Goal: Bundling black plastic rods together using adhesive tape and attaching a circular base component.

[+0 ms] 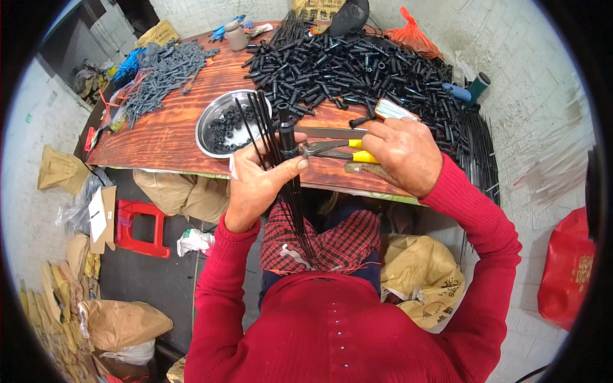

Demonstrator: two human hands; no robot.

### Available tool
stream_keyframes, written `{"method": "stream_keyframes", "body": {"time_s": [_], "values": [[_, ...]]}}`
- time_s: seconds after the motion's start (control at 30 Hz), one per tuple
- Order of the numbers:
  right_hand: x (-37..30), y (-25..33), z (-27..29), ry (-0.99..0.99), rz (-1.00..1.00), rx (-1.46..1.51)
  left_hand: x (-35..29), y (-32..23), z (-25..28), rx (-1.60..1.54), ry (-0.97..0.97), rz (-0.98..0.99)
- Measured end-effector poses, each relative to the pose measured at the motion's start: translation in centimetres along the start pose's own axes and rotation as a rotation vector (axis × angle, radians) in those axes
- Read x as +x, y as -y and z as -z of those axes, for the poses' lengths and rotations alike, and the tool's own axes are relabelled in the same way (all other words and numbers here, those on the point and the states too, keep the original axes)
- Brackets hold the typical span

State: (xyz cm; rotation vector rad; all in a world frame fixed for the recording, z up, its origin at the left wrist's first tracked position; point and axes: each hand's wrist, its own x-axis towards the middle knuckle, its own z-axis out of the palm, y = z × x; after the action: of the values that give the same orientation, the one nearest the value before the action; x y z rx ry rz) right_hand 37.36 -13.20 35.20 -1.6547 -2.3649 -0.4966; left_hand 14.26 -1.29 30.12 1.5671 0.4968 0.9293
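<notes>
My left hand [252, 195] is closed round a black plastic tube [287, 135], held upright, and a bunch of thin black rods [292, 220] that stick out above and below the fingers. In my right hand [405, 153] are pliers [327, 150] with yellow handles. Their jaws reach the tube close to my left thumb; whether they grip it I cannot tell. Behind the pliers a flat dark metal bar [329, 133] lies on the table. Left of the rods stands a round steel bowl [203, 131] holding small black rings [225, 127].
A big heap of black tubular parts [338, 70] covers the table's [159, 143] far right. Grey parts [163, 76] lie at far left, near a small jar [236, 36]. More rods [476, 140] line the right edge. A red stool [142, 226] and paper sacks [124, 324] stand on the floor.
</notes>
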Motion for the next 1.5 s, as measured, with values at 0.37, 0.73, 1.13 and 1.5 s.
{"method": "stream_keyframes", "body": {"time_s": [0.37,0.73,1.13,1.5], "values": [[0.1,-1.0,-2.5,0.043,-0.057,0.323,0.1,-0.3,1.6,0.025,0.058,0.059],[1.1,-0.1,-0.6,0.173,-0.078,0.359,-0.3,-2.3,2.3,0.098,0.098,0.088],[0.3,-0.5,-0.8,0.821,-0.531,1.441,0.1,-0.1,2.2,-0.038,0.152,0.063],[-1.8,-0.2,0.8,0.35,-0.36,1.025,0.4,-1.3,1.8,-0.05,0.164,0.133]]}}
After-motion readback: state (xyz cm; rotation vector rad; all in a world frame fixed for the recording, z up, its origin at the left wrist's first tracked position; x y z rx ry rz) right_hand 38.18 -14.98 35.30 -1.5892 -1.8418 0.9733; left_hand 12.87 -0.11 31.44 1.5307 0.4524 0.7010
